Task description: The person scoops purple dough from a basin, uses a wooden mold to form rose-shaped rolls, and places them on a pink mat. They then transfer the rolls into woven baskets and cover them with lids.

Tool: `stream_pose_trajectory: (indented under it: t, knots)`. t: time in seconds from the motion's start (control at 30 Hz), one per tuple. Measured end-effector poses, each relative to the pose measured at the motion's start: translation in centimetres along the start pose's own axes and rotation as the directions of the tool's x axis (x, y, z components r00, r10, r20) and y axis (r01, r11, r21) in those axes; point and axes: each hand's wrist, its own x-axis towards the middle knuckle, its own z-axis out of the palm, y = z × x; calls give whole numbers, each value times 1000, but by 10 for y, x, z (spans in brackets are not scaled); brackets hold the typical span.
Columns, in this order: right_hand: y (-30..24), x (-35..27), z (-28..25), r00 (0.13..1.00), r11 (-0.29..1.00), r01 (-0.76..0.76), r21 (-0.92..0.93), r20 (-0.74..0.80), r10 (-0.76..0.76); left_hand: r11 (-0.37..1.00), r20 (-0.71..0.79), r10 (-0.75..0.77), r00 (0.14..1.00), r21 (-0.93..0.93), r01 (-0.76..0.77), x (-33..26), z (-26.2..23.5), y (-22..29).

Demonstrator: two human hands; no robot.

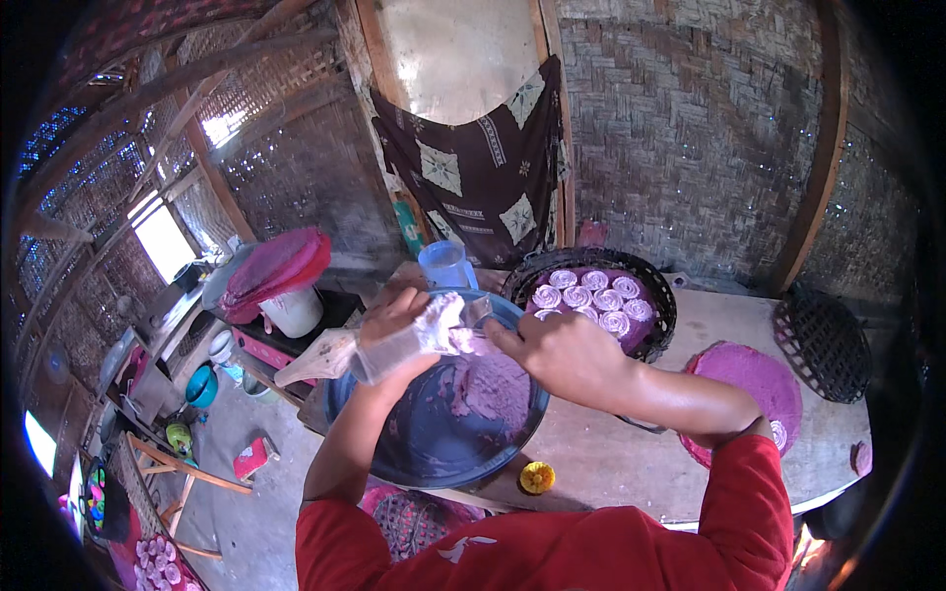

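My left hand is wrapped around a clear tube with a pale wooden handle, which looks like a dough press. Pale pink dough fills the tube's open end and bulges out of it. Close beside that end is my right hand, its fingers pinched together around something small and greyish that I cannot make out. Both hands are above a large blue basin. Inside the basin a mass of purple-pink dough lies against the right side.
Behind the basin stands a blue jug. Swirled pink dough pieces sit in a dark woven basket. To the right lie a round purple mat and a black woven tray. A yellow flower-shaped item is near the table's front edge.
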Motion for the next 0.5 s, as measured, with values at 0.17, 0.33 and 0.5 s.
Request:
stream_pose_trajectory:
  t: [0.17, 0.33, 0.5]
  knots:
    - [27, -23, -14, 958, 911, -283, 301, 40, 285, 859, 99, -510, 855, 102, 501, 9, -5, -27]
    - [-15, 38, 75, 712, 393, 23, 919, -291, 639, 977, -180, -192, 965, -125, 171, 27, 10, 0]
    - [-61, 9, 106, 814, 357, -196, 913, -52, 579, 898, -100, -440, 892, -65, 436, 41, 12, -14]
